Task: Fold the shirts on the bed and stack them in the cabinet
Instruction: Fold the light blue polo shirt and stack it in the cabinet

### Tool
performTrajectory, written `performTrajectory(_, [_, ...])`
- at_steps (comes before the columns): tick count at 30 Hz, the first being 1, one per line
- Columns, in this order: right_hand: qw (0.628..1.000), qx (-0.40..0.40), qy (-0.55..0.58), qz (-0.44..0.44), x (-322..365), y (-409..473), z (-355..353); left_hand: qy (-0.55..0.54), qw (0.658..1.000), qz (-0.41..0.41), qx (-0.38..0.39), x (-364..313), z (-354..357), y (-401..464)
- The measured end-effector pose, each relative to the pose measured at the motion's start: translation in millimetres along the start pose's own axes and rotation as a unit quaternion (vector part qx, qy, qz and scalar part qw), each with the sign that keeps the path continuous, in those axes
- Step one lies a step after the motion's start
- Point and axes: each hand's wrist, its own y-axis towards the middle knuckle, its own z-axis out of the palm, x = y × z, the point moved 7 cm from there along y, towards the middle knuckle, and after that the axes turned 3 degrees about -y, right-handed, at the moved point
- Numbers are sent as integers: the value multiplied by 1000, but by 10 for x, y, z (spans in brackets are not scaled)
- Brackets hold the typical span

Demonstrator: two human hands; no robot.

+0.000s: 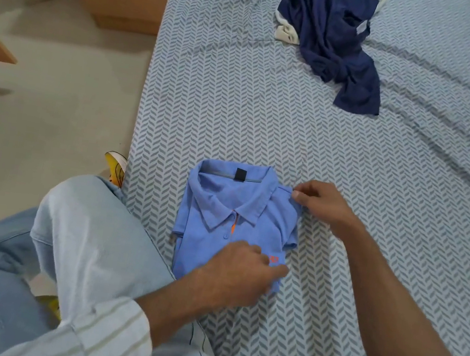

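Pinching the folded light-blue polo shirt at its top corner, our right hand held it on the herringbone-patterned bed sheet; our left hand gripped its lower edge, fingers curled. Crumpled navy shirt lay well apart.

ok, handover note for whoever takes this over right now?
Left hand: gripping the near right corner of the polo.
Right hand: pinching the polo's far right edge.
Polo: folded, collar up, on the bed near its edge.
Navy shirt: crumpled further up the bed, over something white.
Done: polo looks folded.
Left: fold navy shirt, stack both in cabinet.
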Motion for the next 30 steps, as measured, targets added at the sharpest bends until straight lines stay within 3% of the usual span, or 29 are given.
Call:
performTrajectory(6, [999, 28, 8, -29, 145, 129, -25, 12, 996, 7, 85, -159, 136, 75])
performTrajectory(12, [993, 74, -69, -58, 392, 310, 115, 46, 998, 11, 41, -249, 192, -28])
performTrajectory(15, [996, 45, -50, -55, 338, 311, 111, -28, 1000, -5, -4, -190, 159, -85])
performTrajectory(18, [999, -52, -10, -11, 151, 151, -5, -136, 977, -127, -105, 123, -155, -204])
performTrajectory(22, [991, -129, 20, 39, -96, -355, 95, -173, 870, -392, -245, 936, -630, -537])
performTrajectory(24, [993, -105, 43, 37, -142, -540, 239, -176, 828, -480, -230, 1251, -681, -717])
performTrajectory(26, [995, -61, 72, 41, -184, -641, 377, -210, 798, -549, -135, 1418, -540, -859])
performTrajectory(28, [995, -55, 69, 45, -234, -674, 434, -235, 782, -572, -74, 1438, -402, -952])
performTrajectory(30, [995, -75, 33, 63, -281, -655, 417, -241, 773, -580, -91, 1472, -365, -972])
